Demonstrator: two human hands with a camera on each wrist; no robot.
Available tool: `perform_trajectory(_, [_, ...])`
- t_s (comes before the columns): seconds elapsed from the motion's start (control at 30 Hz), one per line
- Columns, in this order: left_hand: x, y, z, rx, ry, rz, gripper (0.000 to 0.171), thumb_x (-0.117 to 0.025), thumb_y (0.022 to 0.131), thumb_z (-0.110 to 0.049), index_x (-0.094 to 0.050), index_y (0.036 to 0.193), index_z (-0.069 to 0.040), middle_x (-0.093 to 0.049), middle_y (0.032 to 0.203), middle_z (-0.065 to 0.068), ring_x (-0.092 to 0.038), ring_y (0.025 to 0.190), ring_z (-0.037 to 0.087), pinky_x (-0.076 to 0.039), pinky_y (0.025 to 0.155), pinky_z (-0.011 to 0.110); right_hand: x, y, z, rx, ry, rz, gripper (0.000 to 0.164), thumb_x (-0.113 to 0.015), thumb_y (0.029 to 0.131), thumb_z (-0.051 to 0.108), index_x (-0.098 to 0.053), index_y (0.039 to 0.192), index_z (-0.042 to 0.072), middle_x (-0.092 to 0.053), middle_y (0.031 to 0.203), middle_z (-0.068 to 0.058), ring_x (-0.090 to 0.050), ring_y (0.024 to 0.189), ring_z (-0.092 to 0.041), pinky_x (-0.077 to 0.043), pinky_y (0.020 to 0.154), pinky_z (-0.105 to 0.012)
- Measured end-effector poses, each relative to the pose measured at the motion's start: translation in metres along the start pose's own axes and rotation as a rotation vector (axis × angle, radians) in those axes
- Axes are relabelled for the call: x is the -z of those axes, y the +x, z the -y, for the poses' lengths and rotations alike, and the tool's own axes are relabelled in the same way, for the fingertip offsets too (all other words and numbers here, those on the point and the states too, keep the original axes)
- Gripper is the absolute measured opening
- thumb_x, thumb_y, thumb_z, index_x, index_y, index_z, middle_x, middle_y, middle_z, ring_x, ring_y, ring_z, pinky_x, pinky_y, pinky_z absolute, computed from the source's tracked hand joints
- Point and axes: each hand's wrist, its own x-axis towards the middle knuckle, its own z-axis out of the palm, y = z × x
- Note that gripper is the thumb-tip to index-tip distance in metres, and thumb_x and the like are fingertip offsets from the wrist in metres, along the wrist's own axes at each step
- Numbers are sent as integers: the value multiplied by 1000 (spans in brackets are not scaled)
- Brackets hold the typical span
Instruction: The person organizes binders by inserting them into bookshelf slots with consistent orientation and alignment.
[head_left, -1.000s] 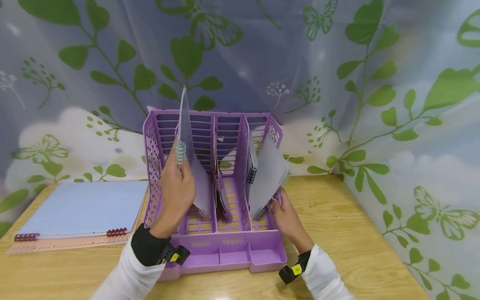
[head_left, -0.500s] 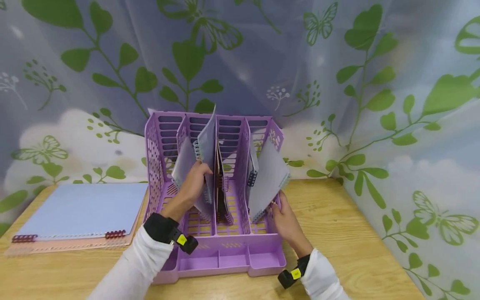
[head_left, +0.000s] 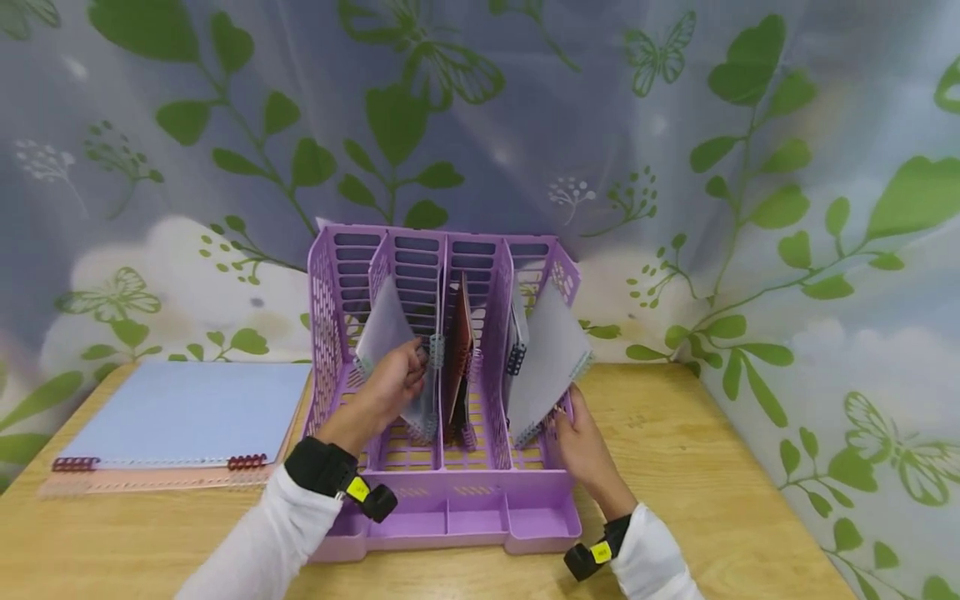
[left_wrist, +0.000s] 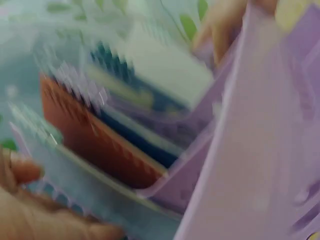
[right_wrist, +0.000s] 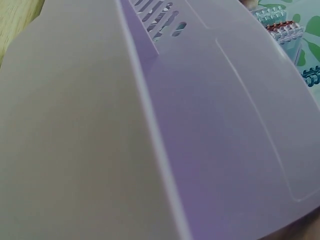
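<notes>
A purple desk file organizer point(head_left: 468, 483) with upright dividers stands on the table. My left hand point(head_left: 378, 392) reaches into its second compartment from the left, next to a loose-leaf notebook with pale teal rings point(head_left: 437, 350) that stands upright against the divider. In the left wrist view, the fingers point(left_wrist: 75, 220) lie alongside its pale cover, thumb apart from the rings. A translucent grey notebook point(head_left: 386, 321) leans behind this hand, partly hidden. My right hand point(head_left: 585, 446) grips the front edge of the organizer's right wall, beside a leaning pale notebook point(head_left: 551, 358).
Brown-red point(head_left: 457, 350) and dark-ringed notebooks point(head_left: 517, 333) stand in the other compartments. Blue point(head_left: 202, 408) and peach ring-bound sheets point(head_left: 161, 481) lie flat on the wooden table point(head_left: 667, 500) at left. A patterned curtain point(head_left: 510, 108) hangs close behind.
The teal-ringed notebook, held high in my left hand before, has come down and rightward into the second compartment. The left hand's grip on its rings has loosened. The right hand stays put.
</notes>
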Motion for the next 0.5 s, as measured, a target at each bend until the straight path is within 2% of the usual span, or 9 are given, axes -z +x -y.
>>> perform_trajectory(0.1, [-7, -21, -5, -64, 25, -40, 71, -25, 81, 3, 3, 146, 12, 2, 153, 30, 0, 141, 39, -6, 114, 44, 2, -1, -2, 9, 23, -7, 53, -33, 99, -3, -18, 150, -2, -26, 149, -27, -22, 137, -40, -16, 112, -49])
perform_trajectory(0.17, [-7, -41, -8, -110, 66, -31, 68, -24, 82, 4, 1, 145, 14, -2, 153, 30, -3, 141, 39, -8, 114, 44, 5, -1, -2, 9, 32, -9, 53, -33, 99, -4, -18, 150, -2, -26, 149, -27, -22, 137, -40, -16, 112, -49])
perform_trajectory(0.27, [2, -72, -11, -196, 257, 5, 59, -25, 89, 1, -16, 147, 10, -20, 152, 24, -19, 140, 36, -18, 113, 44, 10, 0, -3, 7, 32, -14, 53, -33, 99, -2, -18, 150, -1, -25, 150, -27, -21, 137, -40, -15, 112, -49])
perform_trajectory(0.33, [15, -89, -13, -280, 368, -7, 51, -26, 94, -1, -32, 144, 7, -38, 145, 20, -37, 133, 31, -27, 109, 42, 14, 0, -3, 8, 28, -15, 53, -32, 99, -2, -17, 150, 0, -25, 150, -27, -21, 137, -40, -15, 112, -50])
perform_trajectory(0.4, [35, -101, -12, -370, 404, -64, 46, -26, 97, -3, -45, 138, 4, -55, 132, 15, -52, 121, 26, -37, 103, 39, 18, 1, -3, 27, 16, -28, 53, -32, 99, -1, -18, 150, 1, -26, 149, -28, -21, 137, -42, -15, 112, -52])
perform_trajectory(0.43, [48, -105, -12, -414, 367, -97, 45, -25, 97, -1, -49, 135, 4, -60, 125, 14, -57, 115, 25, -41, 100, 37, 19, 1, -3, 38, 16, -35, 53, -32, 98, -1, -19, 150, 1, -27, 148, -29, -22, 136, -42, -16, 111, -52])
perform_trajectory(0.5, [76, -112, -7, -480, 202, -144, 44, -23, 99, 1, -52, 132, 4, -66, 116, 13, -62, 108, 23, -46, 94, 33, 21, 1, -4, 66, 4, -48, 53, -31, 98, 0, -20, 150, 2, -29, 146, -30, -24, 135, -44, -19, 111, -52])
